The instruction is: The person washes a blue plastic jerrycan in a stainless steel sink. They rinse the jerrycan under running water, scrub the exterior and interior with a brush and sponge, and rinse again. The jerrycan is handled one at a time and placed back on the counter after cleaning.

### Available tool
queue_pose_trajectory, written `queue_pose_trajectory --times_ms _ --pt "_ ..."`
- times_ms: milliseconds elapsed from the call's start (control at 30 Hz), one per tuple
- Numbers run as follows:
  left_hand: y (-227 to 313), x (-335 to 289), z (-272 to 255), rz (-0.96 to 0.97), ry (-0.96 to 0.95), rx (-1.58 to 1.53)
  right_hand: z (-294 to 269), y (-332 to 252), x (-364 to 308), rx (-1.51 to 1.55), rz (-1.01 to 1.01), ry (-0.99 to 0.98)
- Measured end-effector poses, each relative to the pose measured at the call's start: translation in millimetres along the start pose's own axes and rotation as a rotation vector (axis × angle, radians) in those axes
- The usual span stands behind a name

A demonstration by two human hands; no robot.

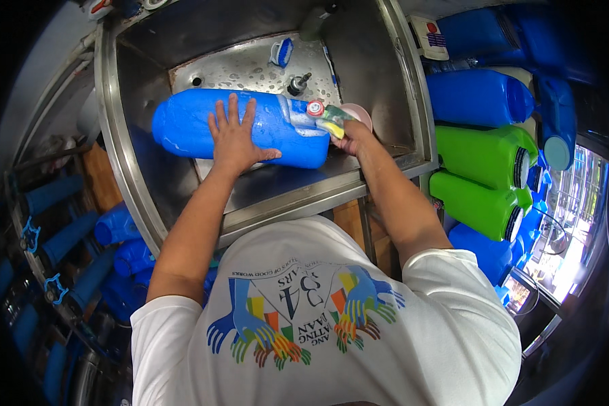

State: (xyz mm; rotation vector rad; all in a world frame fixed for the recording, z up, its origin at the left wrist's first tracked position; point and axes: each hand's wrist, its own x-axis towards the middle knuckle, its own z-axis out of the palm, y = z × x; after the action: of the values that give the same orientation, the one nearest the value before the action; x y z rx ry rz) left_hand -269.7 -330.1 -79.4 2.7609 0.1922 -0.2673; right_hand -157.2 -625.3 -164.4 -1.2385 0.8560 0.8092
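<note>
Flat, the left hand (235, 137) presses the blue jug (240, 127) (lying sideways in the sink (125, 115)); at three o'clock, the right hand (350, 139) clasps a sponge (331, 120).

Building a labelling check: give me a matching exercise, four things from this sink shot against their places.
Things:
1. left hand
2. right hand
3. small brush
4. green jugs

Places:
A. stacked on their sides, right of the sink
B. flat on the big blue jug
C. on the wet back ledge
D. at the jug's neck, gripping a yellow-green sponge

Pairs: 1-B, 2-D, 3-C, 4-A
</note>
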Motion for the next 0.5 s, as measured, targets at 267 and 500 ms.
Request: queue_pose_trajectory --times_ms 267,500 --pt "-4.8 -1.5 4.9 0.017 -0.026 0.0 51.5 -46.6 33.4 -1.185 -0.686 0.061" --pt "-4.8 -4.9 3.9 0.023 -0.001 -0.016 133.1 -105.9 3.2 -2.038 -0.749 -0.224"
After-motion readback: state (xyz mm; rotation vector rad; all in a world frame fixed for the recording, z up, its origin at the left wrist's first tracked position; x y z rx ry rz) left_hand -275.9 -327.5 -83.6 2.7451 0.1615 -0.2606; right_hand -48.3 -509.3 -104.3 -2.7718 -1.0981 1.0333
